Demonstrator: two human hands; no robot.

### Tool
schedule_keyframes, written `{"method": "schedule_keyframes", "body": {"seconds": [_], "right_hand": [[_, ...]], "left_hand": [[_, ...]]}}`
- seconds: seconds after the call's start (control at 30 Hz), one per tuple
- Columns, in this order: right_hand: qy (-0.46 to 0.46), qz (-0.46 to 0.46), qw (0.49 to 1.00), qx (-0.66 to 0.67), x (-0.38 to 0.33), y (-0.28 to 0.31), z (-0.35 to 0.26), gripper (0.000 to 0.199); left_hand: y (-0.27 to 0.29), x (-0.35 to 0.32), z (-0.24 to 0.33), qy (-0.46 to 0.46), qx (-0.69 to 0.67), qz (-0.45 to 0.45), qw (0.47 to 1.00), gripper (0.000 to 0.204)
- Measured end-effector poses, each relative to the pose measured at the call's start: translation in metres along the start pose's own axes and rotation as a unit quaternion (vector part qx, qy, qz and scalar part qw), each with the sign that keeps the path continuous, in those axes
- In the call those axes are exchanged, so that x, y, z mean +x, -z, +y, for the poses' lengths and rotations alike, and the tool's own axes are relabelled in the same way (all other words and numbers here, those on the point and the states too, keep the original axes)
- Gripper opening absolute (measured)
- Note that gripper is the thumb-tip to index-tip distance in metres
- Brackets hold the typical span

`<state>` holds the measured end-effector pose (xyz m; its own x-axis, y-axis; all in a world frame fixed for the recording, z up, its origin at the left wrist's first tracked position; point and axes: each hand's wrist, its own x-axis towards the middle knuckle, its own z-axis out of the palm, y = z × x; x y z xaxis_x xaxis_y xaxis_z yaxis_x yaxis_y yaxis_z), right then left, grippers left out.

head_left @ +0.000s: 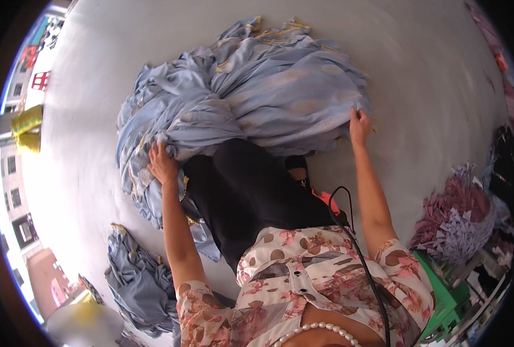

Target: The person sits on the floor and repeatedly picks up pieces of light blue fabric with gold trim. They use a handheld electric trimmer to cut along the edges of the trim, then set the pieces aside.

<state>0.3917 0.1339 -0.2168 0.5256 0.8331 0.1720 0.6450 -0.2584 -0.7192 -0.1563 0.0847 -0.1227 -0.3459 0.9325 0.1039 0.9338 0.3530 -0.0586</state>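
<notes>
A large heap of light blue fabric (291,98) with yellow-edged trim lies on the grey floor in front of my legs, bunched and twisted near its middle. My left hand (163,165) grips the near left part of the heap, its fingers curled into the folds. At the heap's right edge, my right hand (360,124) pinches the cloth between thumb and fingers, pulling that side smooth. Some of the fabric hangs down beside my left forearm.
A smaller grey-blue cloth pile (141,283) lies at the lower left. To the right sit a bundle of purple and mauve fabric pieces (456,217) and a green stool (445,298). Yellow cloth (27,128) hangs at the far left. A black cable (364,260) runs down my front.
</notes>
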Motion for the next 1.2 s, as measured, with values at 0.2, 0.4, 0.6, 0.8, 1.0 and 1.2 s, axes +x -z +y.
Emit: {"method": "schedule_keyframes", "body": {"seconds": [0.2,0.4,0.6,0.8,1.0,1.2], "right_hand": [[0.329,-0.162,0.908,0.203,-0.032,0.059,-0.234,0.005],[0.653,-0.475,0.580,0.110,-0.164,0.069,-0.222,0.015],[0.620,-0.479,0.618,0.064,-0.173,0.090,-0.198,0.014],[0.616,-0.547,0.565,0.039,-0.169,0.089,-0.212,0.020],[0.346,-0.584,0.713,0.177,-0.177,0.080,-0.233,0.017],[0.438,-0.393,0.803,0.095,-0.196,0.034,-0.271,0.032]], "left_hand": [[0.020,-0.029,0.004,0.000,-0.054,0.030,0.998,0.039],[0.064,-0.082,-0.006,-0.001,-0.514,-0.014,0.858,0.050],[0.063,-0.162,-0.008,0.122,-0.687,0.025,0.716,0.030],[0.084,-0.203,0.019,0.188,-0.484,0.182,0.835,0.020],[0.090,-0.250,0.031,0.230,-0.556,0.008,0.799,0.022],[0.103,-0.264,0.045,-0.005,-0.442,0.024,0.897,0.019]]}}
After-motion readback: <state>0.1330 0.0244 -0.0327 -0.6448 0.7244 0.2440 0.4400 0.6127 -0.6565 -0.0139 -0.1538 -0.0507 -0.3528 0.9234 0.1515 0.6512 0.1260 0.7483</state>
